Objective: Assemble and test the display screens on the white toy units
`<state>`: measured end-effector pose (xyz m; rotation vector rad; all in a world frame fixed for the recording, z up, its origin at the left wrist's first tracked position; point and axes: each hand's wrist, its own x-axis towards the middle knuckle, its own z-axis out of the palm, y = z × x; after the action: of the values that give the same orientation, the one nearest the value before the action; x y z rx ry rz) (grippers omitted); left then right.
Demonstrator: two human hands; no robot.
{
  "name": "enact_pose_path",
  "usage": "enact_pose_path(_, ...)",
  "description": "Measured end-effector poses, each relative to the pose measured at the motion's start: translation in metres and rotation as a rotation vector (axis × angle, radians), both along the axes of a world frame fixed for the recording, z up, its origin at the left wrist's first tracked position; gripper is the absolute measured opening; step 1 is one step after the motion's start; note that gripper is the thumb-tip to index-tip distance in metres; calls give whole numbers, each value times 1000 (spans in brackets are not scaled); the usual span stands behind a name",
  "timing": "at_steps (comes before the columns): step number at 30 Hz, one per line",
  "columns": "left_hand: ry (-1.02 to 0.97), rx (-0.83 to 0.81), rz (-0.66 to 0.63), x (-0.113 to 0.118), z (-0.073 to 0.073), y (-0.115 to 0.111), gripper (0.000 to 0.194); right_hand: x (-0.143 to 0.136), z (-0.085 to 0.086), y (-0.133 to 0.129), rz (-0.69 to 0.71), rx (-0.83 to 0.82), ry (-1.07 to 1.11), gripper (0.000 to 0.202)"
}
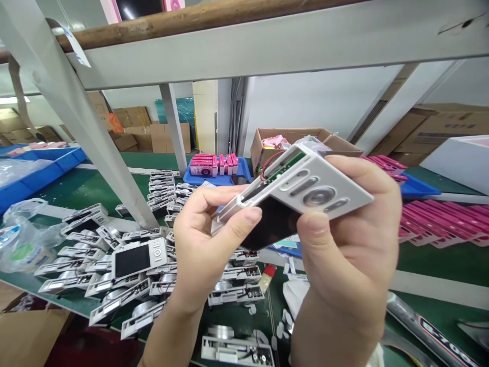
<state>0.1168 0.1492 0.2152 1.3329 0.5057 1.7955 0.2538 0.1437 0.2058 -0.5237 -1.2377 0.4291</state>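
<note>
A white camera-like device [346, 191] with a dark screen and silver buttons is held tilted in the air between both hands. My left hand [210, 229] pinches its left end, thumb on the front near the screen. Its right end is gripped by my right hand [351, 244], with the thumb beside the round button. Along the upper edge the casing is open, showing a green circuit board [286, 168] and thin red wires. Below the hands, a similar open device [237, 350] lies on the green table.
Many similar devices [133, 261] are piled at the left. Pink boxes [214, 164] sit in a blue tray [191, 178]; more pink boxes [443, 219] are at right. An open carton [262, 150] stands behind. A metal post [95, 122] and overhead beam [267, 48] cross the view.
</note>
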Motion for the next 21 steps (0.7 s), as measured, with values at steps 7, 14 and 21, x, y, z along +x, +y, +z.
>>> enact_pose_path(7, 104, -87, 40, -3, -2, 5, 26, -5, 2, -3, 17, -40, -17, 42)
enact_pose_path(14, 324, -121, -105, -8, -1, 4, 53, -6, 4, 5, 123, -108, 72, 30)
enact_pose_path(21, 265, -243, -119, -7, 3, 4, 34, -4, 1, 11, 231, -161, -10, 32)
